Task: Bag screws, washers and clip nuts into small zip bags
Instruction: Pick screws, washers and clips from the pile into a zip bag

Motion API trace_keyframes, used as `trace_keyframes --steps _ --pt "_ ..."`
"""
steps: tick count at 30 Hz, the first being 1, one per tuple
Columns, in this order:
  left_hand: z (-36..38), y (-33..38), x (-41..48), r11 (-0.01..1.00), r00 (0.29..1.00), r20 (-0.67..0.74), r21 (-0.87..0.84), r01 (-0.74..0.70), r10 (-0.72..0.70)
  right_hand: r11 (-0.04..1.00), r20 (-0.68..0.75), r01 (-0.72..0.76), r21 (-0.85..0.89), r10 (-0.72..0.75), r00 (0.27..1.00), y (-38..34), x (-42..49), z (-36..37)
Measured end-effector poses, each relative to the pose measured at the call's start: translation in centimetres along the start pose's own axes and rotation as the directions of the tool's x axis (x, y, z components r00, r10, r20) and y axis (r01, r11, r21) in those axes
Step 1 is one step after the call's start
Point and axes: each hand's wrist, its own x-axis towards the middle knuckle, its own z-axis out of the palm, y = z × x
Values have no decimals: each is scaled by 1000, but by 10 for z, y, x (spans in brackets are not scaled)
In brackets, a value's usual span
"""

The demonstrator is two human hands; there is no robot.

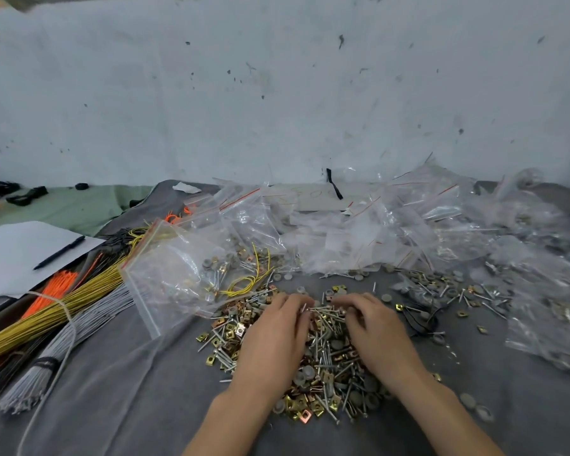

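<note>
— Where are the hands?
— The left hand point(273, 337) and right hand point(375, 334) meet over the pile point(326, 360) of washers point(308, 371) and clip nuts point(292, 403). Fingers curled, they pinch a small bundle of screws point(323, 311) between them.
— Room to move?
— Bare grey cloth point(119, 390) near left. Wire bundles point(46, 311) line the left edge, and zip bags point(408, 225) crowd far and right.

Bare grey surface point(129, 406) is lying open near-left; wire bundles point(46, 314) and heaped zip bags point(359, 232) are crowding left and rear.
</note>
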Motion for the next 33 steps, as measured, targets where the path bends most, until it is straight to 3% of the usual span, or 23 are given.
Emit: trace_keyframes --steps 7,10,14,19,26,33 --pt "4 2 4 994 999 20 106 -30 28 981 -40 -118 -155 113 993 14 6 -17" --pt "5 3 7 993 1000 17 116 -20 18 868 -95 -295 -398 281 955 25 5 -29" --pt "6 2 7 994 1000 20 107 1 -3 781 -17 -375 -500 424 906 39 -4 -42" --pt "4 0 7 996 999 22 87 33 -36 789 3 -313 -529 371 929 46 -8 -52" --pt "0 -8 3 995 998 11 75 64 -65 690 -82 -371 -621 414 907 47 -13 -63" --pt "-3 -18 12 997 996 -49 15 80 -80 889 5 -174 -424 194 981 26 -9 -37"
